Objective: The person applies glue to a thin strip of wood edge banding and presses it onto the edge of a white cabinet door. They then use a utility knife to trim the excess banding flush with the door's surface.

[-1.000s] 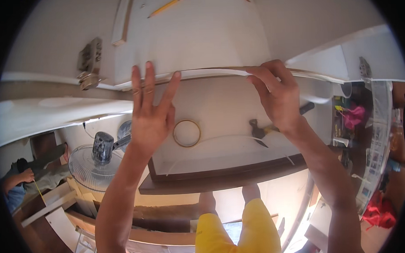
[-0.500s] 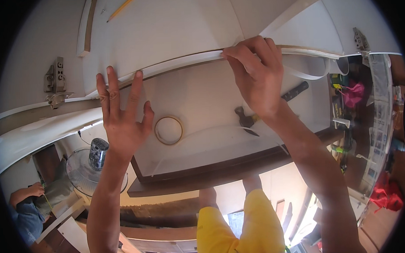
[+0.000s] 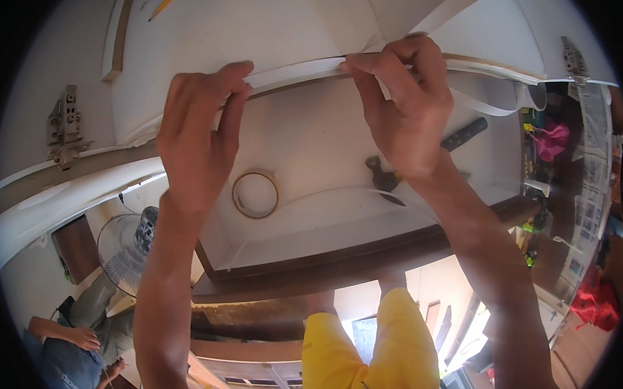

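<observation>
A long white edging strip (image 3: 293,73) runs along the edge of the white panel (image 3: 278,24) at the top. My left hand (image 3: 196,137) is closed at the strip, thumb and index finger pinched on it. My right hand (image 3: 408,109) pinches it farther right, other fingers curled; a loose white band (image 3: 483,105) loops past this hand. Below lies an open box with a dark brown rim (image 3: 327,252), holding a tape roll (image 3: 275,194) and a hammer (image 3: 378,171), partly behind my right hand.
Metal hinges (image 3: 68,117) (image 3: 573,56) sit either side. A pencil (image 3: 161,6) and narrow batten (image 3: 114,37) lie on the panel. A fan (image 3: 118,249) stands left; another person (image 3: 70,367) is at lower left. Red (image 3: 593,301) and pink (image 3: 550,141) items lie right.
My left hand has gone from spread fingers to a pinch and reached up along the strip. My right hand has moved up in view. The other person shows more at lower left.
</observation>
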The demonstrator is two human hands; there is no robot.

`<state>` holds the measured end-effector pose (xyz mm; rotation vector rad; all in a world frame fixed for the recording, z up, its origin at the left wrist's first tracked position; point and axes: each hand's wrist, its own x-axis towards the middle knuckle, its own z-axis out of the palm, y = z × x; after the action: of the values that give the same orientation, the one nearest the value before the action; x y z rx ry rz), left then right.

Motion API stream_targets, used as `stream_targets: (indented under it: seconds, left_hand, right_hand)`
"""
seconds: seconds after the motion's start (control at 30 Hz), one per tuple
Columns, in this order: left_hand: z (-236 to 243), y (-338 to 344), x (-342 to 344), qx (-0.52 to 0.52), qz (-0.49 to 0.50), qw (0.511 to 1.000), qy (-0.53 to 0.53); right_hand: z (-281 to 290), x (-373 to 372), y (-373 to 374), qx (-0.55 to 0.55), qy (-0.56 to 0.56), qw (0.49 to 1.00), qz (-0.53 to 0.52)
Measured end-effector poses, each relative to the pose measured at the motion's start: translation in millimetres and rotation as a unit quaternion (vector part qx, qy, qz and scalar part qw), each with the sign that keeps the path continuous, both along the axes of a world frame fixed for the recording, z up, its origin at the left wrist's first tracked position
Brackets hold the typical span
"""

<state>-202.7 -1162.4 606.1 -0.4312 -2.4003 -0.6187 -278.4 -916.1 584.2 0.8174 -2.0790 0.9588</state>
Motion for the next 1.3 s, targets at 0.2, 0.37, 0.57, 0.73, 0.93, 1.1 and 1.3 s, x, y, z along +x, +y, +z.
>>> stream_targets:
  seconds: [0.2, 0.37, 0.57, 0.73, 0.93, 1.1, 1.3]
  left_hand:
    - [0.5, 1.6, -4.9, -0.024, -0.006, 1.000, 0.000]
    - [-2.1, -2.7, -9.9, -0.056, -0.036, 0.998, 0.021]
    - [-0.5, -0.7, -8.1, -0.031, -0.036, 0.998, 0.028]
    - [-1.5, -3.5, -8.9, -0.028, -0.053, 0.998, 0.029]
    - [-1.9, -4.2, -3.0, -0.026, -0.034, 0.999, 0.002]
    - [6.5, 1.6, -1.3, -0.017, -0.018, 0.999, -0.023]
    - [10.0, 10.4, -4.3, -0.030, -0.011, 0.999, -0.012]
  right_hand:
    - [-9.0, 0.5, 0.4, -0.018, -0.013, 1.000, 0.007]
    - [-8.6, -0.2, 3.2, -0.008, -0.023, 1.000, -0.008]
    - [-2.6, 1.3, 1.2, 0.001, -0.046, 0.999, -0.012]
    - [3.5, 5.1, 2.6, 0.008, -0.051, 0.999, -0.019]
    - [11.4, 12.2, 19.3, 0.044, -0.069, 0.995, -0.055]
    - [26.5, -1.8, 75.4, 0.103, -0.063, 0.991, -0.058]
    - [31.3, -26.7, 112.3, 0.123, -0.043, 0.990, -0.058]
